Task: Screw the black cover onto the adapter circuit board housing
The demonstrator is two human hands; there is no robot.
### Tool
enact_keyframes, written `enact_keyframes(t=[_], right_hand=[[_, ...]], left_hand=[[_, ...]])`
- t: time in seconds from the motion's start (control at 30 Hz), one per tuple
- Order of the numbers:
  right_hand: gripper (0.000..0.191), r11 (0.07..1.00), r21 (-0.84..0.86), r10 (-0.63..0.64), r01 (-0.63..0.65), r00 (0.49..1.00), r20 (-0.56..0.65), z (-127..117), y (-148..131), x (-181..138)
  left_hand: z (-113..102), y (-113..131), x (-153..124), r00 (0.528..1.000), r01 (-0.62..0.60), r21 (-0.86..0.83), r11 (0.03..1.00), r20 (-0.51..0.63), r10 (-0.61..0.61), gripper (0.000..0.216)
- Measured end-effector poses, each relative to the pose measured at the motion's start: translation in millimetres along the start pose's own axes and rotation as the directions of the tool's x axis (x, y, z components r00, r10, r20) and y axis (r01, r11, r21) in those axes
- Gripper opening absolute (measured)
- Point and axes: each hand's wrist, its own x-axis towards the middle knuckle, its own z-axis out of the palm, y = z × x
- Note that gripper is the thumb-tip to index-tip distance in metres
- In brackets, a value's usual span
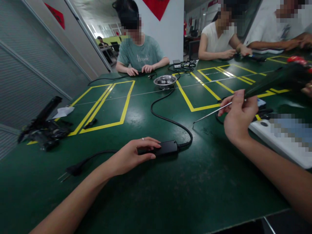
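Note:
My left hand grips a black power adapter lying on the green table, thumb on the near side and fingers over its top. A black cord with a two-pin plug trails from its left end. From its right end another cable curves back toward a metal bowl. My right hand is raised, pinching a tool with a long thin metal shaft and a dark tapered handle. The shaft points down-left, its tip apart from the adapter; something tiny at the tip is too small to name.
Yellow tape outlines mark the table. Black parts in plastic lie at left, a small black piece nearby. Coiled cables sit at the back. A white device lies right. Co-workers sit opposite.

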Motion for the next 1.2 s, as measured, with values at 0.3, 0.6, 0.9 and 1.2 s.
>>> enact_keyframes(t=[0.3, 0.6, 0.9, 1.2], right_hand=[[0.024, 0.784, 0.236, 0.466, -0.574, 0.796, 0.387, 7.3, -19.0, -34.1], [0.023, 0.599, 0.158, 0.572, -0.785, 0.557, 0.602, 11.7, -35.7, -70.5], [0.020, 0.596, 0.189, 0.562, -0.781, 0.573, 0.597, 12.0, -32.4, -70.6], [0.020, 0.628, 0.176, 0.554, -0.759, 0.593, 0.584, 12.7, -32.5, -69.9]], left_hand=[[-4.9, -7.2, 2.0, 1.000, 0.019, -0.129, 0.992, 0.027, -0.015, 0.026], [-5.6, -5.2, 4.5, 0.999, 0.012, -0.180, 0.984, 0.046, -0.004, 0.028], [-6.5, -5.4, 3.8, 0.998, 0.032, -0.199, 0.980, 0.060, -0.020, 0.026], [-7.5, -4.9, 3.7, 0.996, 0.031, -0.229, 0.973, 0.086, -0.012, 0.026]])
